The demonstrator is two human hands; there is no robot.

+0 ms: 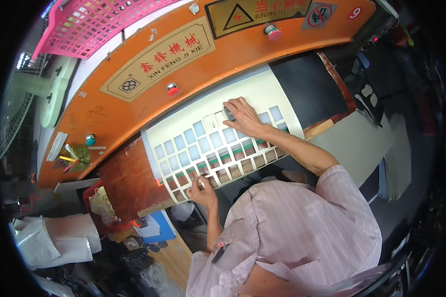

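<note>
Cream sheet, one, pierced with rows of rectangular openings: lies slantwise in front of an orange machine, its near rows reaching past the table's near edge. Table, reddish-brown, worn surface, visible left of the sheet. Right hand: over the sheet's upper right part, fingers bent and gripping a small dark object, exact kind not discernible. Left hand: at the sheet's near left edge, fingers curled, thumb drawn close to them; whether they pinch the sheet cannot be told. Dark panel: flat, right of the sheet. Red push-buttons, two, on the machine front: one left, one farther right. Green button: near the machine's left end. Translucent holder, yellow-green, with pens: just below that button. Pink basket, perforated: above the machine, upper left.
</note>
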